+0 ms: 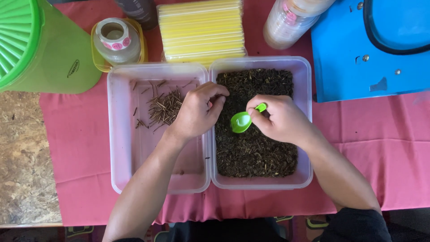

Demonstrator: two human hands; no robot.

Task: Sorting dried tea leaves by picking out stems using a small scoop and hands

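Two clear plastic tubs stand side by side on a pink cloth. The right tub point(305, 80) is filled with dark dried leaves point(255, 148). The left tub point(117, 134) holds a small pile of thin brown stems point(165, 107). My right hand point(280, 118) grips a small green spoon point(242, 121) over the leaves, bowl pointing left. My left hand point(197, 110) hovers over the wall between the tubs, fingers curled and pinched together at the edge of the leaves; whether it holds anything is hidden.
A green lidded container point(40, 45) stands at the back left, beside it a small jar with a tape roll point(116, 38). A stack of yellow packets point(201, 29), a clear bottle point(289, 22) and a blue box point(371, 49) line the back.
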